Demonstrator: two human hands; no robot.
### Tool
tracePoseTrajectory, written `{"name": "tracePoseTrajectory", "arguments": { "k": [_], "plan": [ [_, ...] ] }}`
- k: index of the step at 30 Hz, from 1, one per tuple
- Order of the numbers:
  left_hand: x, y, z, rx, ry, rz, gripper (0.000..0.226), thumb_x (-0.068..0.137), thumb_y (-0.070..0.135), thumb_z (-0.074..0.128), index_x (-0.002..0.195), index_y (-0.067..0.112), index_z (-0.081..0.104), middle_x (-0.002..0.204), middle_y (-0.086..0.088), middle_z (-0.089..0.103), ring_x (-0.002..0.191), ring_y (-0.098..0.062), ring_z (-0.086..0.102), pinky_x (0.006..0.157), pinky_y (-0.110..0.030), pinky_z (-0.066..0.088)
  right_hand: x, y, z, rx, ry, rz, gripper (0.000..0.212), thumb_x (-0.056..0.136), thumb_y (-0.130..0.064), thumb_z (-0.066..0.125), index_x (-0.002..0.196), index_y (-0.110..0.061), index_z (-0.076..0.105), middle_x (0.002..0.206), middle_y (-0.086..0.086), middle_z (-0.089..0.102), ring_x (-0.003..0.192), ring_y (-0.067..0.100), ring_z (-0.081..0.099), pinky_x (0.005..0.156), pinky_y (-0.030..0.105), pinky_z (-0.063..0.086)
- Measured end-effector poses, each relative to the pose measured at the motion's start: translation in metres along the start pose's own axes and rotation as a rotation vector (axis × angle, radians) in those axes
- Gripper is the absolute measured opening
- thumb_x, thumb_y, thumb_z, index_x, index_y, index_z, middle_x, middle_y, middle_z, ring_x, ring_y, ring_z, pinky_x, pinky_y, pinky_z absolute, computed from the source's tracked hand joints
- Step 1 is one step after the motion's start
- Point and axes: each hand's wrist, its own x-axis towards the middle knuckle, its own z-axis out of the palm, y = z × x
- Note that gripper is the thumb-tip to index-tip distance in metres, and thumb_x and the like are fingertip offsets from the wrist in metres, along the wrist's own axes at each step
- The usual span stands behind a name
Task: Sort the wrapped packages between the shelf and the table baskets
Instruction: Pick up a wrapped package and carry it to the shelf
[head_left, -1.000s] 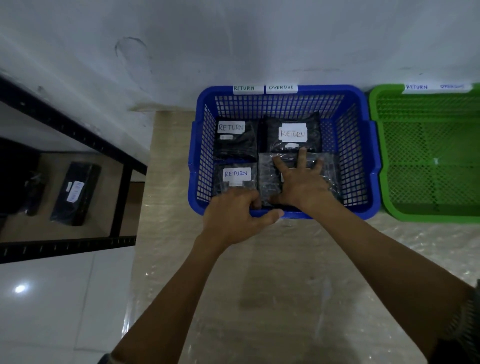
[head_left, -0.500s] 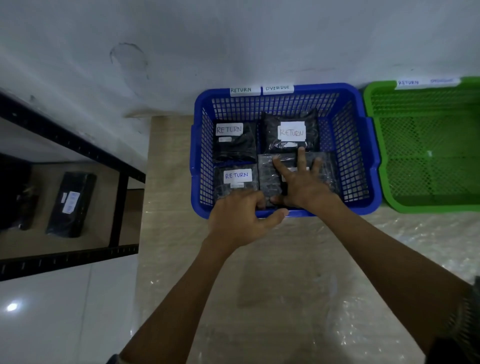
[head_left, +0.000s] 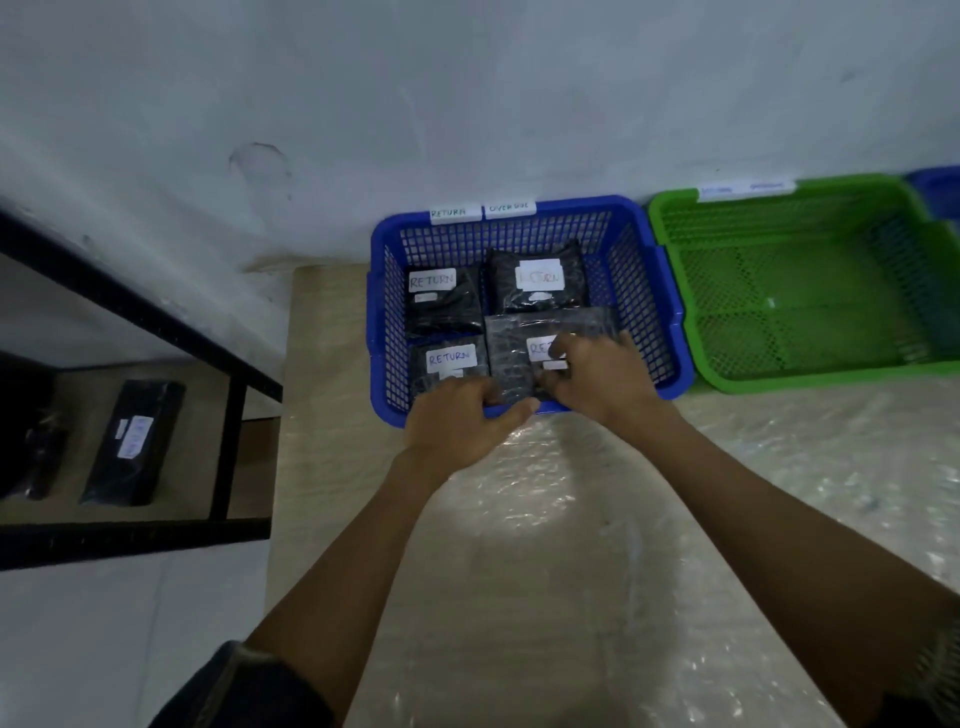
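Four wrapped packages (head_left: 444, 306) in the blue basket (head_left: 571, 207)

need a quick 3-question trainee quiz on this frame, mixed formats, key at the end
1. How many wrapped packages lie in the blue basket? A) two B) four C) six
2. True or false: the green basket holds a wrapped package.
3. Short answer: which package do the curled fingers of the right hand hold?

Key: 1) B. 2) False; no package shows in it. 3) The near-right package in the blue basket, with its label partly covered by the hand.
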Motion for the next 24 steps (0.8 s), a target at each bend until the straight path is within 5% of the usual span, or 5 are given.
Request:
{"name": "tracePoseTrajectory", "arguments": {
  "k": [7, 12, 17, 24],
  "plan": [
    [-0.035, 0.013, -0.029, -0.244, 0.092, 0.086, 0.018, 0.087, 0.036, 0.067, 0.076, 0.022, 0.062, 0.073, 0.012, 0.059, 0.070, -0.004, 0.055, 0.066, -0.028, 0.048, -0.061, 0.000, -0.034, 0.054, 0.094, -0.058, 0.026, 0.089, -0.040, 0.056, 0.103, -0.019, 0.063, 0.101, 0.007, 0.069, 0.096, 0.029, 0.063, 0.080, 0.035, 0.046],
    [-0.104, 0.030, -0.056, -0.236, 0.177, 0.078, 0.022, 0.085, 0.035, 0.069, 0.079, 0.014, 0.067, 0.072, 0.011, 0.061, 0.067, -0.003, 0.056, 0.066, -0.024, 0.045, -0.120, -0.002, -0.050, 0.114, 0.049, -0.068, 0.032, 0.087, -0.042, 0.058, 0.114, -0.025, 0.060, 0.111, 0.003, 0.067, 0.106, 0.026, 0.061, 0.082, 0.034, 0.048],
    [-0.194, 0.036, -0.069, -0.316, 0.240, 0.011, 0.017, 0.083, 0.035, 0.072, 0.073, 0.024, 0.064, 0.071, 0.013, 0.064, 0.061, 0.003, 0.055, 0.064, -0.024, 0.049, -0.193, -0.010, -0.058, 0.151, -0.145, -0.172, 0.033, 0.087, -0.043, 0.062, 0.113, -0.023, 0.061, 0.104, -0.001, 0.068, 0.101, 0.020, 0.061, 0.086, 0.031, 0.047],
    [-0.310, 0.010, -0.091, -0.254, 0.113, -0.139, 0.027, 0.083, 0.047, 0.069, 0.085, 0.021, 0.066, 0.085, 0.009, 0.067, 0.077, -0.002, 0.060, 0.069, -0.024, 0.051, -0.261, -0.053, -0.050, -0.038, -0.411, -0.265, 0.043, 0.084, -0.050, 0.062, 0.120, -0.027, 0.055, 0.119, 0.003, 0.059, 0.104, 0.019, 0.054, 0.082, 0.029, 0.042]
  ]
}}
